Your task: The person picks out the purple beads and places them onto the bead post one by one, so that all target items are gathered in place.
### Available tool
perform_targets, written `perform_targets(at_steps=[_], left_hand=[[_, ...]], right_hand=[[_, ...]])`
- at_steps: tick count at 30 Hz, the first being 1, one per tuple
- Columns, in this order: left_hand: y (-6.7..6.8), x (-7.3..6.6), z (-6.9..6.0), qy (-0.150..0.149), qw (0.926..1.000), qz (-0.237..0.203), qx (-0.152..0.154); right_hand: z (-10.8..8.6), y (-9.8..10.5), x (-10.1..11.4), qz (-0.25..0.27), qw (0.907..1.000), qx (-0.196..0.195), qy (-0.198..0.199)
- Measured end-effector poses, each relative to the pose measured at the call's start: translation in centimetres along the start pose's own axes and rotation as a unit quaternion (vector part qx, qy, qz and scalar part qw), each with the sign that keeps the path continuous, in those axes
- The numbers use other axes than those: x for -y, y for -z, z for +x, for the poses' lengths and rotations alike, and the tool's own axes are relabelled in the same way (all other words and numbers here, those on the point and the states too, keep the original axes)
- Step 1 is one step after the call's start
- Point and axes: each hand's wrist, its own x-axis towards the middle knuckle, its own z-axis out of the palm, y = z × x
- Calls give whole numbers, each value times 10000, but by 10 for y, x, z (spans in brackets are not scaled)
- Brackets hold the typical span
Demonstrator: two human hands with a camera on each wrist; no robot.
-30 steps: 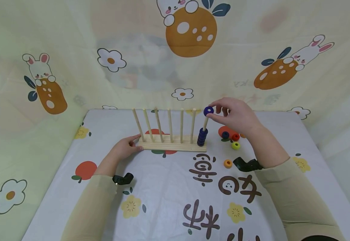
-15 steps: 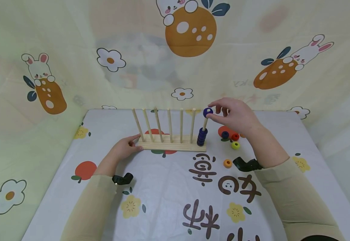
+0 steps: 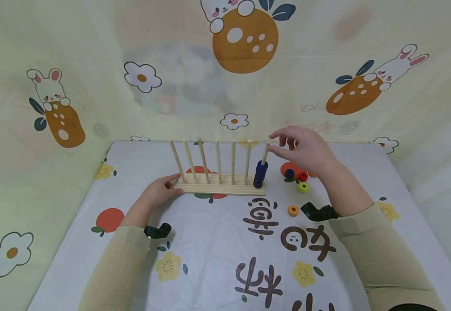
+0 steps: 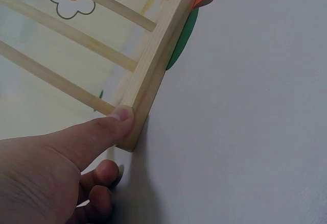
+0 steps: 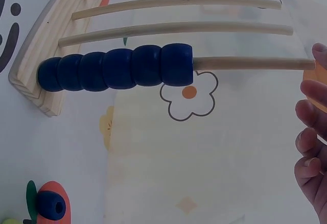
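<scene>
A wooden peg rack [image 3: 221, 189] with several upright pegs stands on the table. Several dark blue beads [image 3: 260, 175] are stacked on its rightmost peg [image 5: 245, 64], whose upper part is bare. My left hand [image 3: 160, 191] grips the left end of the base; in the left wrist view its thumb [image 4: 110, 127] presses on the wood, and its index finger is hidden. By the top of the rightmost peg is my right hand [image 3: 304, 149], thumb and forefinger apart, holding nothing. In the right wrist view, its fingertips [image 5: 306, 113] are close to the peg's tip.
Right of the rack lie a loose dark blue bead [image 3: 289, 173], a red bead [image 3: 302, 176], a yellow-green bead [image 3: 303, 187] and an orange bead [image 3: 293, 211]. Another orange bead [image 3: 312, 175] is partly hidden by the right arm. A patterned cloth wall rises behind the table.
The dark blue bead that my right hand pinched at the peg's top has been let go and has slid down onto the stack. The left hand and the rack have stayed in place.
</scene>
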Motion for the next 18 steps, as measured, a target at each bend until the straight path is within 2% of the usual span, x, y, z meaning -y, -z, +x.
perform_targets(at_steps=[18], left_hand=[[-1,3,1,3,10000,-43,11]], right_hand=[[-9,10,-21,-90,9998,-111,-113]])
